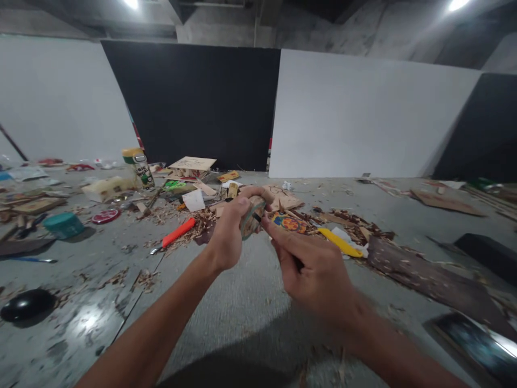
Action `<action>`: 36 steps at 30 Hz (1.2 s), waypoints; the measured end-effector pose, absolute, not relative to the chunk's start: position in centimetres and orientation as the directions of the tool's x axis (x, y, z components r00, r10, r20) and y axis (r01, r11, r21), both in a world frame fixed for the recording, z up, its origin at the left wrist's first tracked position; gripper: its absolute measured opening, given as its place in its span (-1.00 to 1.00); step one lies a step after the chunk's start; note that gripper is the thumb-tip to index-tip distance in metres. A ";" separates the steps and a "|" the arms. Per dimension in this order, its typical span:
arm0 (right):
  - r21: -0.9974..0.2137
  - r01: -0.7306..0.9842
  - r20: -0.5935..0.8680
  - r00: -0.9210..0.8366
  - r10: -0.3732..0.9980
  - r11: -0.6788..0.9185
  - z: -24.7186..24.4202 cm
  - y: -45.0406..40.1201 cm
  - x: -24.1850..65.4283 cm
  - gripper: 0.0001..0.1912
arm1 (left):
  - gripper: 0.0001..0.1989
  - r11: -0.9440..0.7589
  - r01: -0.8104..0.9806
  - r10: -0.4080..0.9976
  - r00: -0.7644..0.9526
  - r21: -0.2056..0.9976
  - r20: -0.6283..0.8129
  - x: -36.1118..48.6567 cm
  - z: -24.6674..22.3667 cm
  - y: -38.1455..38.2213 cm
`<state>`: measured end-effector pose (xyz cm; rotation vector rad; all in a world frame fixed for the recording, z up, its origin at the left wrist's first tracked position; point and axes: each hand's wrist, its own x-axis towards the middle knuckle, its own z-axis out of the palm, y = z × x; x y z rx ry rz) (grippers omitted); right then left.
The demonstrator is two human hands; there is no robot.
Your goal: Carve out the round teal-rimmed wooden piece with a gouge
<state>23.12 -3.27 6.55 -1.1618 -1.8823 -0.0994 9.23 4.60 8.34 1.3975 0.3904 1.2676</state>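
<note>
My left hand (226, 237) is closed around a small rounded wooden piece (251, 218) with a greenish painted surface, holding it up off the floor. My right hand (317, 264) grips a slim dark-tipped tool (257, 217), most of it hidden by the fingers. The tool's tip meets the wooden piece or lies just in front of it; I cannot tell which. Wood shavings (205, 223) lie behind both hands. Left of my left hand rests an orange-red cutter (177, 233). Beyond my right hand lie a colourful painted piece (288, 222) and a yellow tool or handle (340, 242).
A bottle with a yellow lid (138, 168), a teal lid (63, 225), a red lid (106, 215) and a black rounded object (28, 306) are on the left. At right lie a brown cloth strip (436, 280) and a phone-like dark slab (476, 342). Black and white panels (194, 102) stand behind.
</note>
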 end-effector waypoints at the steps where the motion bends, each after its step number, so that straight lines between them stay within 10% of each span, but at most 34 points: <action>1: -0.316 0.771 0.723 -0.181 0.667 0.552 6.5 -3.2 23.3 -0.55 | -0.66 -0.287 -0.412 0.820 0.362 0.865 0.444 9.3 8.3 4.6; 5: -0.540 0.652 0.632 -0.104 0.768 0.533 7.0 -3.0 23.5 -0.60 | -0.68 -0.248 -0.417 0.837 0.362 0.874 0.411 9.4 8.0 4.8; 9: -0.995 0.018 0.092 -0.092 0.991 0.094 8.2 -2.9 23.7 -0.58 | -0.68 -0.242 -0.473 0.843 0.330 0.847 0.425 9.7 8.0 4.8; 14: -0.901 -0.355 -0.133 -0.322 0.937 -0.250 9.0 -2.4 24.2 -0.55 | -0.65 -0.166 -0.560 0.864 0.314 0.812 0.393 10.0 8.6 4.4; 18: -0.994 0.026 0.100 -0.161 0.982 0.105 8.9 -2.8 24.5 -0.60 | -0.61 -0.104 -0.565 0.857 0.366 0.818 0.362 9.8 8.9 4.3; 22: -0.827 0.464 0.316 -0.087 0.945 0.319 9.3 -3.8 24.6 -0.60 | -0.61 -0.123 -0.570 0.837 0.380 0.812 0.393 9.6 8.9 4.3; 36: -0.571 0.696 0.500 -0.126 0.857 0.435 9.5 -4.4 24.4 -0.61 | -0.64 -0.260 -0.456 0.808 0.381 0.851 0.451 9.6 7.6 4.9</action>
